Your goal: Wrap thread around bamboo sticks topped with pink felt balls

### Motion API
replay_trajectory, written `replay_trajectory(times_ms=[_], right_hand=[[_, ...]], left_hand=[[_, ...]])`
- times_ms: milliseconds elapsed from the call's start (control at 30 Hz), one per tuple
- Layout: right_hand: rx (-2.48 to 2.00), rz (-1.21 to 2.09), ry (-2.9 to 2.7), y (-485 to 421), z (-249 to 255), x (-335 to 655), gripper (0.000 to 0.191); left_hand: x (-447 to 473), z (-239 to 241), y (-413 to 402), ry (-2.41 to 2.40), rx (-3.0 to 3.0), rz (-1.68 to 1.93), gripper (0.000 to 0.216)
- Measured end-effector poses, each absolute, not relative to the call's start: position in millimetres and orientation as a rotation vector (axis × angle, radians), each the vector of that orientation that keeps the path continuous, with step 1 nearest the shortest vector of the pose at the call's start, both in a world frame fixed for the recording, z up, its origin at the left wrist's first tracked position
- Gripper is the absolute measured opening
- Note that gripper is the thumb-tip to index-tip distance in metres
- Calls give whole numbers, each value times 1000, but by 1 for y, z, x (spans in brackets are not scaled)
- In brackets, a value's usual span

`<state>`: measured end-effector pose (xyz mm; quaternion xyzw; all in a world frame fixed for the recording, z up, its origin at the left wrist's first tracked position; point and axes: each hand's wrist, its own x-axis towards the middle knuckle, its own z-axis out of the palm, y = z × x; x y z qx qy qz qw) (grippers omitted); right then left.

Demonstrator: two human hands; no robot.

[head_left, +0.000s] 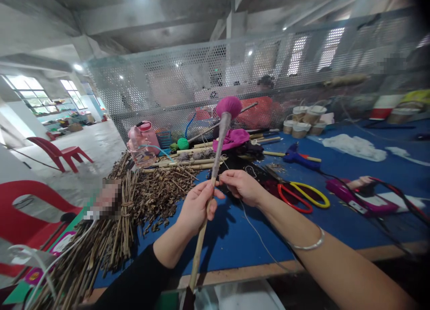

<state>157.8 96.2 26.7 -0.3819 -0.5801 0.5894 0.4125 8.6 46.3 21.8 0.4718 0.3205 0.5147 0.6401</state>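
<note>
My left hand [196,208] is wrapped round a long thin wooden stick [200,245] held upright and tilted away from me. The stick's upper part is covered in grey fluffy fibre [220,137] and ends in a round pink tuft [228,106]. My right hand [240,187] pinches at the stick just beside the left thumb, and a thin pale thread [257,233] hangs down from it over the blue table [235,247]. A silver bangle [307,245] sits on my right forearm.
Bundles of dry brown stalks [110,234] lie at the left. Red and yellow scissors [302,195], a blue glue gun [298,158], a pink tool [356,198], a pink jug [144,142] and more sticks lie on the table. Behind a perforated screen [201,86] sits a person. Red chairs [58,152] stand at the left.
</note>
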Motion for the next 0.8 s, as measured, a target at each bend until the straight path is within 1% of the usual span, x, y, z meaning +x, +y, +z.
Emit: replay_trajectory(times_ms=[133,300,533,800], right_hand=[[-936,1531,-1386,98,26,160,28],[-893,1555,-1393,96,27,158,28],[-917,1540,-1364,96,26,158,28],[-922,1510,-1355,98,27,160,26]], left_hand=[[9,24,43,714,991,1134,34],[10,25,44,811,1011,1188,40],[12,20,48,839,1073,1278,31],[9,24,43,778,952,1106,37]])
